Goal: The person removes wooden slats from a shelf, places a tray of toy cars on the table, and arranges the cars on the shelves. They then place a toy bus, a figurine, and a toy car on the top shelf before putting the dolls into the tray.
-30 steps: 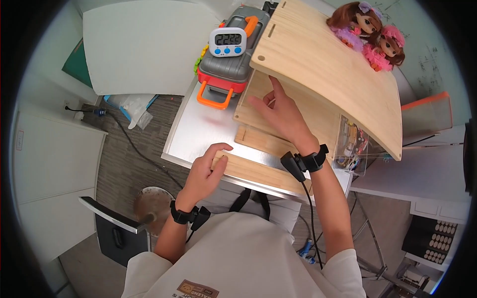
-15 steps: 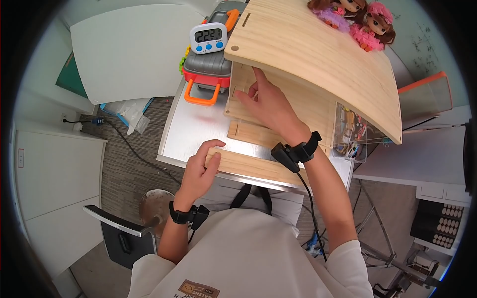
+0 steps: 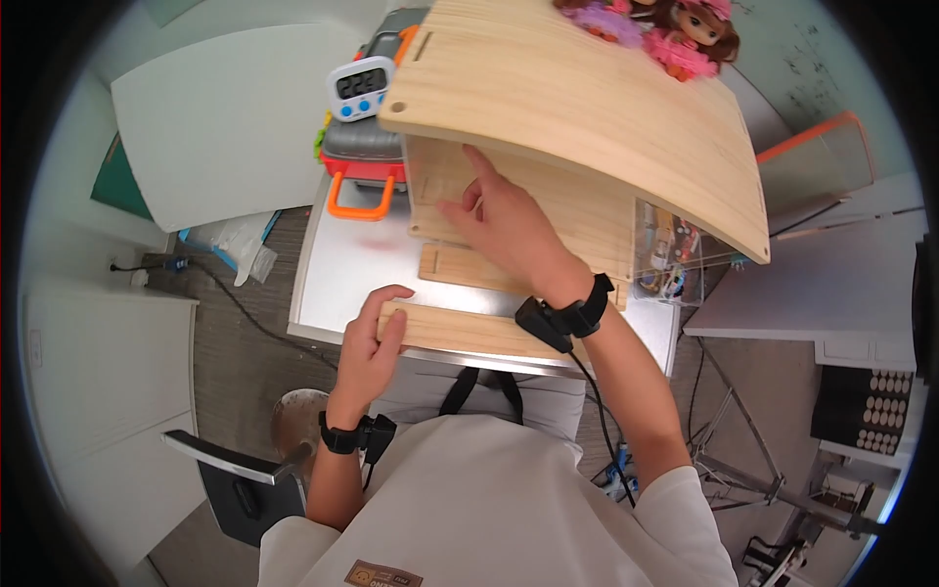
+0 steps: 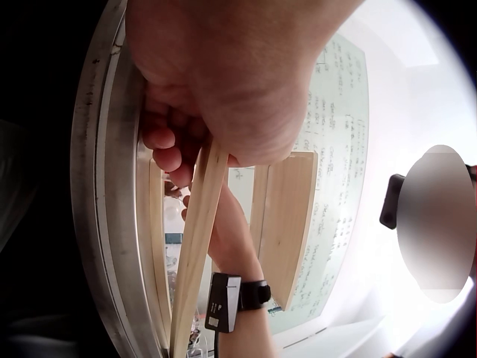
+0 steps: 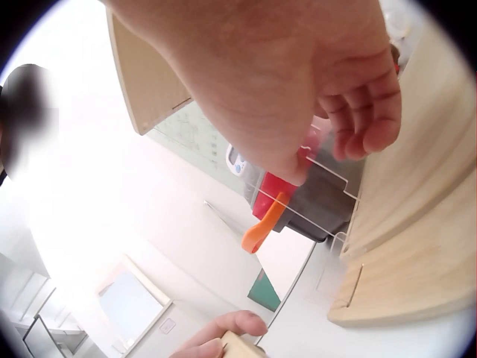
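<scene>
My left hand (image 3: 367, 357) grips the left end of a narrow wooden board (image 3: 469, 331) at the table's front edge. In the left wrist view the board (image 4: 197, 246) stands on edge, its end between thumb and fingers. My right hand (image 3: 499, 230) reaches in beneath the curved top board (image 3: 587, 117) of a wooden shelf, over its lower board (image 3: 597, 230). Its index finger points forward near the top's underside; the others are loosely curled with nothing visible in them. Another wooden strip (image 3: 455, 264) lies in front of the lower board.
A grey and red toy case (image 3: 362, 147) with orange handles stands left of the shelf, a white timer (image 3: 360, 88) on it. Two dolls (image 3: 680, 54) sit on the top board. A clear box (image 3: 665, 259) with small colourful things is at the right. A stool (image 3: 298, 426) stands below left.
The head view has shifted, so the shelf and case now appear farther left and higher. My left hand keeps its grip on the board; my right hand stays under the top board.
</scene>
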`<state>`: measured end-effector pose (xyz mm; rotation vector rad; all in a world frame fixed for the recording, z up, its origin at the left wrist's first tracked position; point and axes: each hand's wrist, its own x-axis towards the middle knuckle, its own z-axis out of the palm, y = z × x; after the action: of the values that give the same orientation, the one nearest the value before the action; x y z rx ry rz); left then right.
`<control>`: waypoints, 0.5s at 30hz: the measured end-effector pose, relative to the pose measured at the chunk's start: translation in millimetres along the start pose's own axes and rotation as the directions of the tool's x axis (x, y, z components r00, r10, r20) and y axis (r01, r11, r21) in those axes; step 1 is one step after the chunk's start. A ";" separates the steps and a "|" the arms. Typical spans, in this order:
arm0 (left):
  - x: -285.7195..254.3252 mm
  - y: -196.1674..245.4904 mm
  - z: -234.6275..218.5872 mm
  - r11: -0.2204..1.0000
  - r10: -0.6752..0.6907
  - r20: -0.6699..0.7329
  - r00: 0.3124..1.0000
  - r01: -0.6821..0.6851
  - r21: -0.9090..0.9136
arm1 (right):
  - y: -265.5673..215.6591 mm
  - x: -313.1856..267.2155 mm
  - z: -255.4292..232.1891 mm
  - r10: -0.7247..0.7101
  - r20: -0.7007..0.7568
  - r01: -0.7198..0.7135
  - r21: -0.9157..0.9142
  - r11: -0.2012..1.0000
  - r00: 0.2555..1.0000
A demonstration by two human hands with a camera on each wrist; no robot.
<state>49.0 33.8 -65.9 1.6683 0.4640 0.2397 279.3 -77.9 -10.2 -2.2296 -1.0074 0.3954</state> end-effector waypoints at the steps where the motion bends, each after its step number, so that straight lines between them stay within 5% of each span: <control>1: -0.2 -0.5 -0.2 1.000 -0.011 -0.016 1.000 0.011 -0.005 | -1.0 -10.9 -1.3 -0.024 -0.028 0.025 0.054 0.998 0.999; 8: -0.3 1.8 -0.5 1.000 -0.010 -0.018 1.000 0.010 -0.004 | 9.2 -102.2 -23.6 0.195 -0.032 -0.176 0.303 0.936 0.980; 11: -1.7 1.7 -2.5 0.996 -0.053 0.004 0.999 0.054 -0.068 | 28.2 -145.8 -26.6 0.242 -0.154 -0.170 0.375 0.911 0.958; 14: -1.1 3.0 -4.5 0.981 -0.088 0.034 0.996 0.093 -0.169 | 35.5 -190.1 -30.0 0.348 -0.195 -0.217 0.489 0.845 0.917; 15: -1.4 9.3 -4.0 0.981 -0.110 0.031 0.993 0.114 -0.160 | 35.6 -204.3 -30.3 0.441 -0.117 -0.288 0.605 0.742 0.890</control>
<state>47.6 35.9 -56.0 1.4799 0.5072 0.1713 179.8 -262.3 -10.2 -1.8352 -0.2361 0.4939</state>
